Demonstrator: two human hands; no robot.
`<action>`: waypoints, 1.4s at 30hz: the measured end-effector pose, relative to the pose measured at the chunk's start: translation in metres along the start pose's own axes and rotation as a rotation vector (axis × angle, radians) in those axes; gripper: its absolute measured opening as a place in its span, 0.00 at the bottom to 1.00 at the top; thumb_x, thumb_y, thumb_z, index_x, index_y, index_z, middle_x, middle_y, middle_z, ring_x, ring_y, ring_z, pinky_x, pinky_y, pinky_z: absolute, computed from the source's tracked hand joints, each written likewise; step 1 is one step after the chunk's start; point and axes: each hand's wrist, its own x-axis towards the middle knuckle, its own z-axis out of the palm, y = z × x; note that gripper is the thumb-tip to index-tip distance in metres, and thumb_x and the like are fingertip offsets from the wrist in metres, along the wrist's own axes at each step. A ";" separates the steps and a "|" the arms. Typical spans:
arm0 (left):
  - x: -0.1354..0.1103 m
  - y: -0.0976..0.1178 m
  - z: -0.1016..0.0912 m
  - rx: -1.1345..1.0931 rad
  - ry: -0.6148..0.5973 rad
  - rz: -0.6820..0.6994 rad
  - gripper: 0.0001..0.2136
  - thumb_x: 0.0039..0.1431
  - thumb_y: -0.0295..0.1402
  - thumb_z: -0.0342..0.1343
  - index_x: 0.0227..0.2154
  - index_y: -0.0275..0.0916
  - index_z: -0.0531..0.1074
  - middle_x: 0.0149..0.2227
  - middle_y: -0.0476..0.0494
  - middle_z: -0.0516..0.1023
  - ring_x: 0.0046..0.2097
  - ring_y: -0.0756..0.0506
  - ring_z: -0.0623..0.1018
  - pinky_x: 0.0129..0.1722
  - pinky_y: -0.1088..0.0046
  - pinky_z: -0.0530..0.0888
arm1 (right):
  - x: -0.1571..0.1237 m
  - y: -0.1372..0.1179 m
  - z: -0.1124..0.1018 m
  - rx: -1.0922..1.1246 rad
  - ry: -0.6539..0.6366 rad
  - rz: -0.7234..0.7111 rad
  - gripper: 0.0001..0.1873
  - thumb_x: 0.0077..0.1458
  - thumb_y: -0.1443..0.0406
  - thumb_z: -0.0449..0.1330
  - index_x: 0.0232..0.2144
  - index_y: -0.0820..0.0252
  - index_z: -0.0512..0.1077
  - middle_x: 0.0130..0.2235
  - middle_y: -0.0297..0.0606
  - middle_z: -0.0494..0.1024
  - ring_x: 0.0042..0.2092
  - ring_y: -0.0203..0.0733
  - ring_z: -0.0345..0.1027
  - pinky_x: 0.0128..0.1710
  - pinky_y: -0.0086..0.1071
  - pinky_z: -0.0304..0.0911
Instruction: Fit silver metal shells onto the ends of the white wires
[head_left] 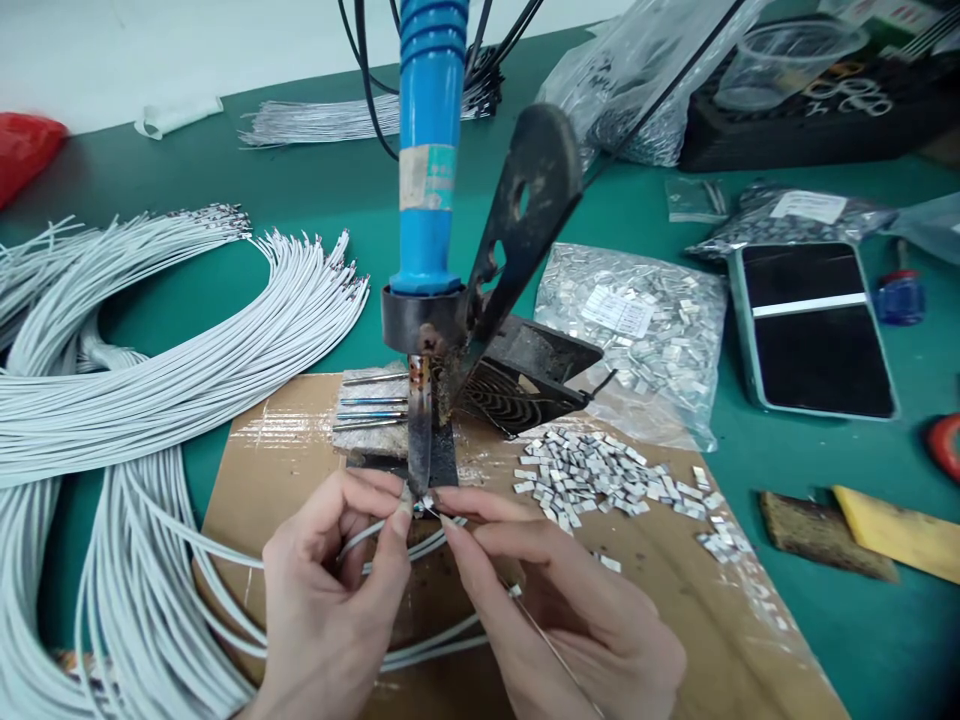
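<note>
My left hand [337, 590] pinches the end of a white wire [225, 560] together with a small metal terminal [426, 503], right under the tip of a blue-handled soldering iron [429, 180] that stands in a black metal stand [517, 250]. Opposite it, my right hand [562, 610] pinches a thin strand of solder wire [547, 645] whose end meets the same spot at the iron's tip. Both hands rest over a brown cardboard sheet [300, 440].
Big bundles of white wires [150, 380] fill the left. Loose metal terminals [592, 480] lie on the cardboard, with a clear bag of them [637, 330] behind. At the right are a phone [814, 330], a small blue screwdriver [900, 295], a brown and yellow sponge [847, 530], and plastic bags.
</note>
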 end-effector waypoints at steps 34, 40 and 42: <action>0.000 -0.001 -0.002 -0.011 0.005 0.020 0.06 0.53 0.30 0.66 0.23 0.41 0.77 0.33 0.46 0.82 0.35 0.48 0.79 0.18 0.83 0.61 | 0.001 0.000 0.001 0.030 -0.006 -0.050 0.11 0.56 0.76 0.67 0.29 0.54 0.78 0.39 0.31 0.88 0.34 0.34 0.81 0.34 0.23 0.73; 0.002 -0.001 -0.002 -0.033 -0.027 -0.004 0.06 0.53 0.30 0.66 0.23 0.41 0.77 0.34 0.45 0.82 0.35 0.47 0.79 0.18 0.82 0.59 | 0.001 0.001 0.000 0.025 -0.024 -0.047 0.10 0.56 0.76 0.67 0.29 0.55 0.78 0.39 0.35 0.88 0.33 0.37 0.82 0.30 0.26 0.71; 0.003 -0.002 -0.002 -0.034 -0.030 -0.005 0.06 0.53 0.30 0.66 0.23 0.41 0.77 0.34 0.45 0.82 0.35 0.47 0.78 0.18 0.82 0.58 | 0.001 0.001 0.000 0.029 -0.033 -0.043 0.10 0.56 0.76 0.67 0.29 0.55 0.78 0.39 0.36 0.88 0.33 0.39 0.83 0.28 0.27 0.71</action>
